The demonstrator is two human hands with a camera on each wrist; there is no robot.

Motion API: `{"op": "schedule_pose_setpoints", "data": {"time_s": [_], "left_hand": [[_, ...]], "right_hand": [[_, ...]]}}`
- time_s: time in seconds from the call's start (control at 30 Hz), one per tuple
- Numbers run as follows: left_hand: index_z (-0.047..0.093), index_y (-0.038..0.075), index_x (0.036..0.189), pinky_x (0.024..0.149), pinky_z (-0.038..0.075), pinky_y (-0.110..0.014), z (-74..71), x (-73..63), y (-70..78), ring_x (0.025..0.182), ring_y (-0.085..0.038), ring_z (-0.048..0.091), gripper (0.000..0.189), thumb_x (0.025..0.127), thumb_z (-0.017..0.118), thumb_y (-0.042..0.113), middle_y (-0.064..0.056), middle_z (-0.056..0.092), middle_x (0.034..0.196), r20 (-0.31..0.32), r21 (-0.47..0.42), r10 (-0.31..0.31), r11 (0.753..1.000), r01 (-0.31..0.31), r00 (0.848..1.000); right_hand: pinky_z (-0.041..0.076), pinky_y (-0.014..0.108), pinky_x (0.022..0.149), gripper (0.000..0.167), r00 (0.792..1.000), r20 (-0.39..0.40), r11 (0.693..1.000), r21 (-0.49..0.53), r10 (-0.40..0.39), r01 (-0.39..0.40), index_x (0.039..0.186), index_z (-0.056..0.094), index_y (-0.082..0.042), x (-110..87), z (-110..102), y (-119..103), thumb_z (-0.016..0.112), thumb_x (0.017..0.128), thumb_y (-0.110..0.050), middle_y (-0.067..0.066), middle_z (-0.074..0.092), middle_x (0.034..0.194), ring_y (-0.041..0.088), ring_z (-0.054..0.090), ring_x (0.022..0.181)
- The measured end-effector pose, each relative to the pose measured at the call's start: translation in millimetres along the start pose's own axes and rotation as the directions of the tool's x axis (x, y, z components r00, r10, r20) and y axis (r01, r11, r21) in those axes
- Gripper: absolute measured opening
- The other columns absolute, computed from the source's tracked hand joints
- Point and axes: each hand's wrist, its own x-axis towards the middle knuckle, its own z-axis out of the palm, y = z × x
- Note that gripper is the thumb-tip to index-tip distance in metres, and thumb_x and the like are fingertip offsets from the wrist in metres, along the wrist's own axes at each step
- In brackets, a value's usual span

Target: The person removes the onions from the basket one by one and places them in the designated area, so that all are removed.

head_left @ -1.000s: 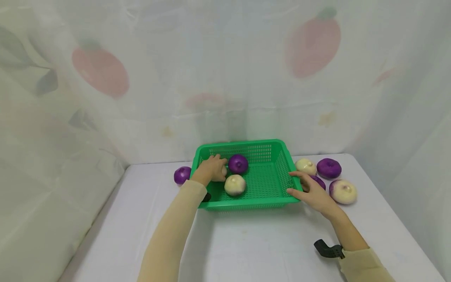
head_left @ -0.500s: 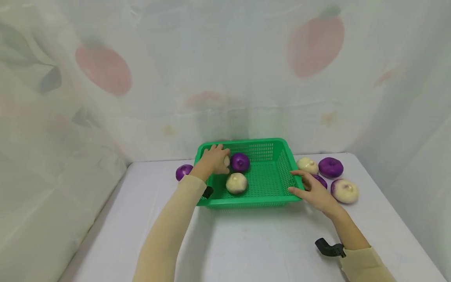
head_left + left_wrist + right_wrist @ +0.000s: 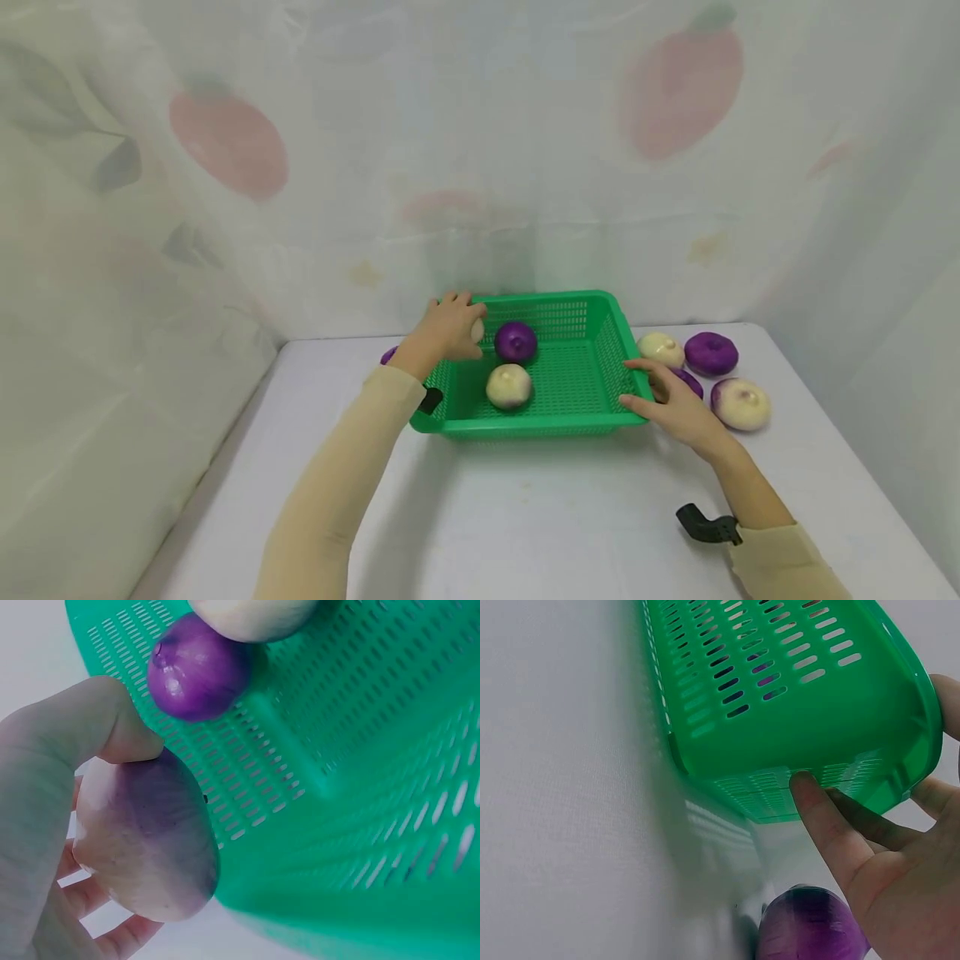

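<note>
While the right hand point(image 3: 681, 410) grips the basket point(image 3: 566, 379), the left hand point(image 3: 445, 328) clasps an onion point(image 3: 150, 840) by its rim nearest the desk's point(image 3: 540, 525) left edge.

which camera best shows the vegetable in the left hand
Left wrist: the vegetable is close there, its pale and purple surface mostly uncovered. The head view shows just a pale part beside the left hand; in the right wrist view it cannot be made out.
</note>
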Motion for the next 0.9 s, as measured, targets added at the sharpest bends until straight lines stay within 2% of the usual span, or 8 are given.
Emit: {"op": "schedule_pose_setpoints", "data": {"time_s": [0.27, 0.6, 0.9], "left_hand": [[0.058, 0.021, 0.134, 0.093, 0.041, -0.056, -5.5, -12.6, -14.3, 0.119, -0.033, 0.045, 0.061, 0.079, 0.079, 0.038, -0.009, 0.051, 0.129, -0.051, -0.032, -0.001, 0.999, 0.000, 0.999], [0.058, 0.018, 0.134, 0.092, 0.042, -0.056, -7.5, -31.9, -41.5, 0.117, -0.034, 0.046, 0.063, 0.077, 0.079, 0.039, -0.011, 0.051, 0.124, -0.104, -0.004, -0.005, 1.000, 0.005, 0.995], [0.057, 0.015, 0.135, 0.091, 0.040, -0.057, -6.8, -48.8, -70.0, 0.117, -0.037, 0.043, 0.066, 0.076, 0.078, 0.036, -0.013, 0.049, 0.125, -0.118, -0.046, -0.079, 0.996, 0.074, 0.990]], "right_hand": [[0.043, 0.015, 0.091, 0.064, 1.000, 0.010, 1.000, 0.014, -0.009, 0.009, 0.153, 0.036, -0.009, -0.4, -1.2, 0.2, 0.067, 0.100, -0.028, 0.027, 0.034, 0.156, 0.043, 0.036, 0.142], [0.044, 0.014, 0.091, 0.063, 1.000, 0.006, 1.000, 0.000, -0.011, 0.011, 0.152, 0.036, -0.009, -1.4, -2.6, -0.8, 0.067, 0.101, -0.029, 0.027, 0.034, 0.156, 0.044, 0.037, 0.142], [0.046, 0.016, 0.090, 0.063, 1.000, 0.006, 1.000, 0.012, -0.015, 0.015, 0.152, 0.037, -0.007, -1.0, -1.3, -0.6, 0.067, 0.101, -0.028, 0.027, 0.037, 0.154, 0.043, 0.040, 0.139]]}}
